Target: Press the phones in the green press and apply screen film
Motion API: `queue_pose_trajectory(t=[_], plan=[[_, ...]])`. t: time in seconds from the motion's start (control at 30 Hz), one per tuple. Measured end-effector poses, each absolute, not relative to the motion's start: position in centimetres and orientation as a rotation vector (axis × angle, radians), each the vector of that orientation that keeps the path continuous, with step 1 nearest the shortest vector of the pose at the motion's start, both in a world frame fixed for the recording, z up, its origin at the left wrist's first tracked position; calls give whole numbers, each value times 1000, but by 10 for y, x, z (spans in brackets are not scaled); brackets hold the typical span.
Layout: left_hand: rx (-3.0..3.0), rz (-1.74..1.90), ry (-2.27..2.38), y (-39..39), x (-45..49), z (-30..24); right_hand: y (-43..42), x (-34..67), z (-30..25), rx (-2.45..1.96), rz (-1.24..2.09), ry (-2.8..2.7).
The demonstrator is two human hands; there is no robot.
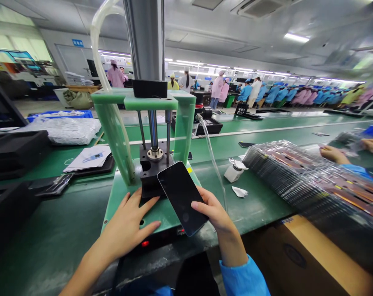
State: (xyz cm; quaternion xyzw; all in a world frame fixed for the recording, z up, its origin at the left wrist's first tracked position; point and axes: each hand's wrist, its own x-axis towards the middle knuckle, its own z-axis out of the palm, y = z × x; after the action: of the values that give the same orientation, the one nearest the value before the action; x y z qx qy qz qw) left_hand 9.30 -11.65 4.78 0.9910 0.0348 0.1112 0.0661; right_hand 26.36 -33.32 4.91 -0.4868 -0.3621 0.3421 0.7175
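Observation:
My right hand (213,209) grips a smartphone (182,197) by its right edge, thumb on the dark screen. The phone is tilted in front of a green bench press (185,131). Fingers spread, my left hand (132,220) lies on the press's green base plate (112,209), its fingertips close to the black pressing block (151,185). That block sits beneath a metal shaft with a round flange (155,153). Part of the block is hidden behind the phone. A red light (145,243) glows at the front of the base.
Stacked clear trays (279,164) with brownish strips stand at right, near a co-worker's hand (334,154). A small white bottle (234,170) and crumpled tissue (240,192) lie between. A clear hose (211,148) runs beside the press; papers (88,158) and black trays (17,152) are left.

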Motion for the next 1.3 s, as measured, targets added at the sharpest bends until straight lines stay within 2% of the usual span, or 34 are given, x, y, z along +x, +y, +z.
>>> queue_pose_trajectory(t=[0.97,1.3], plan=[[3056,452,82,-108,95,37,-333,264,50,-1058,781,-795],[3055,382,75,-114,95,46,-333,264,51,-1036,775,-797]])
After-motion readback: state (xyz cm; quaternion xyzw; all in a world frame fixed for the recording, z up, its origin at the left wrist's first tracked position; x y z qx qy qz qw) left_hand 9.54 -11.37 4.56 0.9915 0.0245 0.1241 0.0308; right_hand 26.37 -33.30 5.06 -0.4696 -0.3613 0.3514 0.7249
